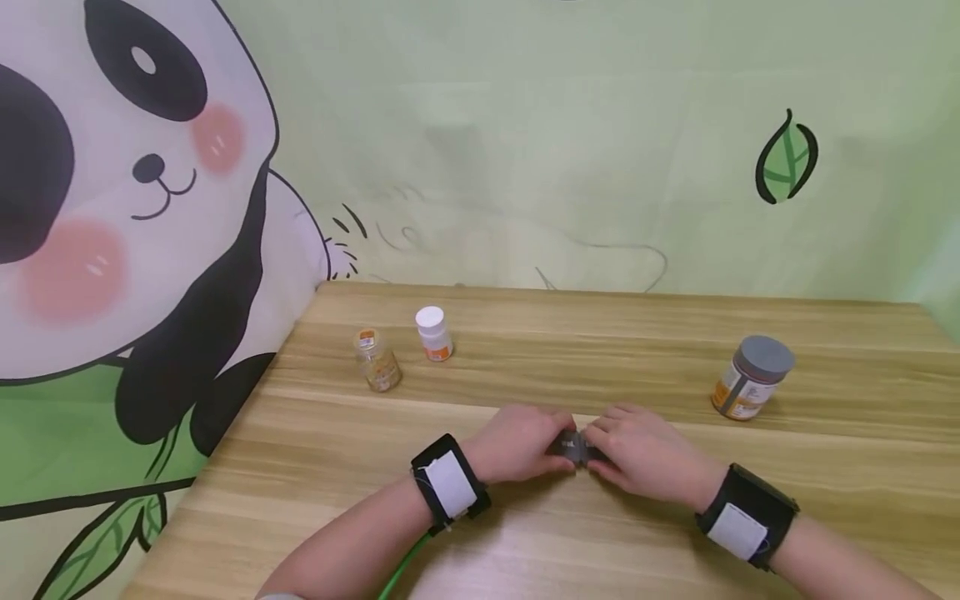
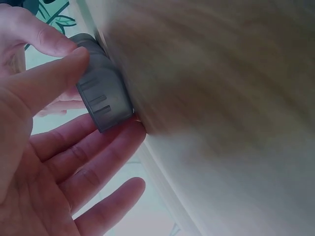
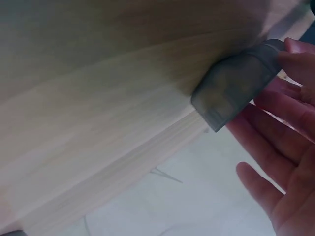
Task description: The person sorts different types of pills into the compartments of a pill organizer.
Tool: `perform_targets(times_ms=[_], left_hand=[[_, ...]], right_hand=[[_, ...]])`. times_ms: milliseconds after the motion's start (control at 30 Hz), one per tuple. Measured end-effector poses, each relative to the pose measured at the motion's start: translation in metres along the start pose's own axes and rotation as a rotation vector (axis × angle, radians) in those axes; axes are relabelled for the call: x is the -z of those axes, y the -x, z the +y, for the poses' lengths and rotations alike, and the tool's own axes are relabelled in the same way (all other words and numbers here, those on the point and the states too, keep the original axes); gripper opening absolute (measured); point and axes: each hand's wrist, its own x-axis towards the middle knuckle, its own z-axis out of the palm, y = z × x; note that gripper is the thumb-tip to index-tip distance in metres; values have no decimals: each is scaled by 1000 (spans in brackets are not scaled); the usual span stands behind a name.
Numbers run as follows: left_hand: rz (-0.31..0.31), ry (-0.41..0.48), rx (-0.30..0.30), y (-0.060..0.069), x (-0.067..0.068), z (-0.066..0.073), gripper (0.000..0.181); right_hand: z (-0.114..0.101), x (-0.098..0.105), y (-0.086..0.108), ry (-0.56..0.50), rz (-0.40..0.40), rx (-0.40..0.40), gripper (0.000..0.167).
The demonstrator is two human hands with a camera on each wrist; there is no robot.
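Note:
A small dark grey case (image 1: 573, 447) lies low over the wooden table between the two hands. My left hand (image 1: 517, 443) pinches its left end between thumb and fingers, and my right hand (image 1: 645, 454) pinches the right end. In the left wrist view the grey case (image 2: 106, 96) shows a ribbed end, with the left thumb on its near face and fingertips below. The right wrist view shows the other end of the case (image 3: 236, 83), smoky and partly see-through, touching or nearly touching the table; the right hand (image 3: 285, 128) holds it from the side.
Behind the left hand stand a clear jar (image 1: 378, 362) with a yellowish content and a white bottle (image 1: 435, 335) with an orange label. A grey-lidded jar (image 1: 752, 379) stands at the right on the table (image 1: 300, 467). A panda-printed cloth hangs behind.

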Motion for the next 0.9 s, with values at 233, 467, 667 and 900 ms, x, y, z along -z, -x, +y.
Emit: perform_targets(times_ms=[233,467,667,900], left_hand=[[25,-29,-12,0,0,0,36],[32,-26,-3,2,-2,-1,35],[46,-39,-14,0,-3,-1,35],[49,-30,-16,-1,-2,0,35]], right_hand=[[-2,0,-1,113,22,81,18],[-6,-6,2,331,26,150,26],[-6,-11,5,479,50,208,20],[4,-11,7,136,131,84,14]])
